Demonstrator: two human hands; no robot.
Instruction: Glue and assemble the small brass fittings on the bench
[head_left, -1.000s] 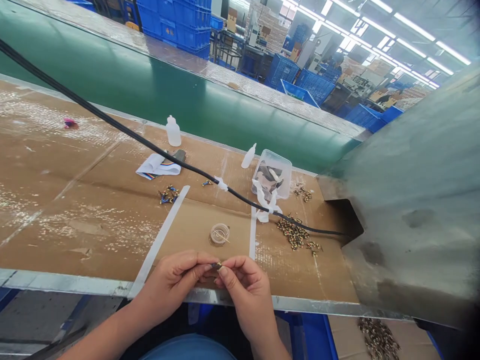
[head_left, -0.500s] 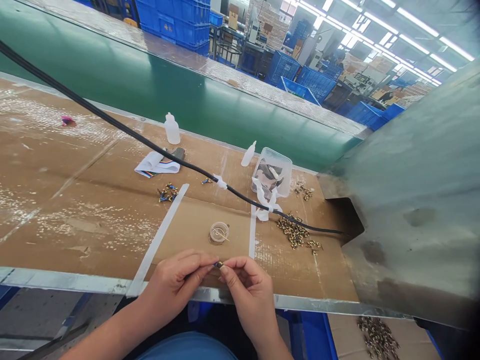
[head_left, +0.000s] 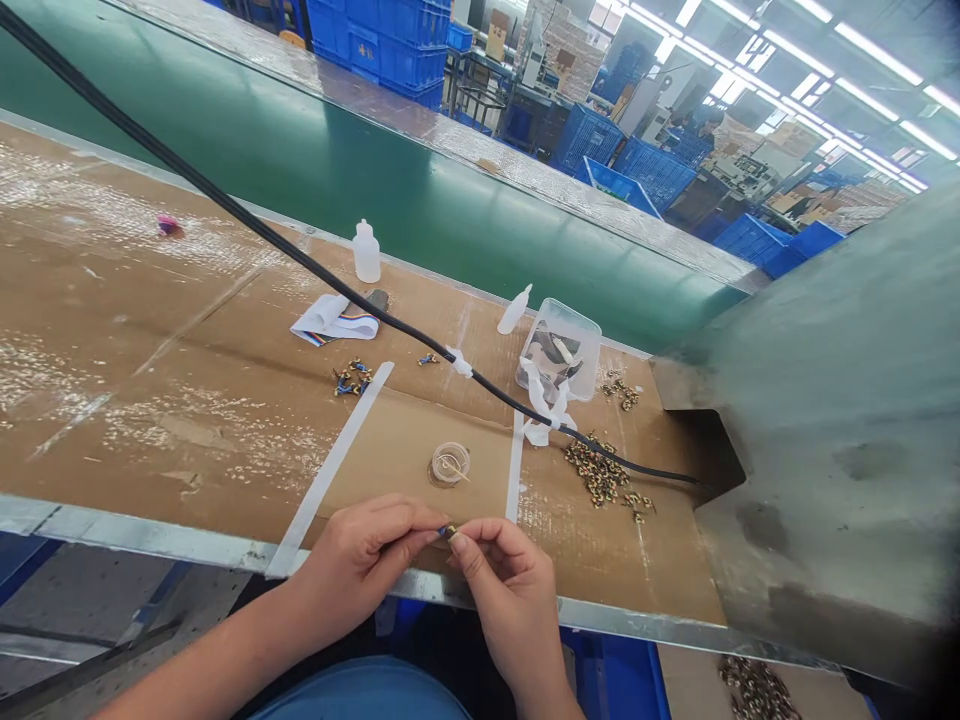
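My left hand point(head_left: 367, 560) and my right hand point(head_left: 510, 580) meet near the table's front edge, both pinching one small blue and brass-coloured part point(head_left: 449, 532). Just beyond them, a small round clear dish point(head_left: 450, 463) with a thin stick in it stands on a cardboard sheet point(head_left: 390, 440) edged with white tape. A large pile of small brass-and-dark parts point(head_left: 596, 470) lies to the right. On the left, beside the tape, is a small cluster of blue and brass parts point(head_left: 351, 378). A single similar part point(head_left: 427, 359) lies farther back.
A black cable point(head_left: 285, 245) crosses above the table. Behind stand a white bottle point(head_left: 367, 252), a smaller bottle point(head_left: 514, 310) and a clear box point(head_left: 592, 350). Striped ribbon point(head_left: 330, 320) lies at left. A metal housing point(head_left: 840, 440) rises at right; a green belt point(head_left: 360, 170) runs behind.
The view has shifted slightly, so the table and its objects appear farther right. Both hands keep their pinch on the small part, with hardly any movement.
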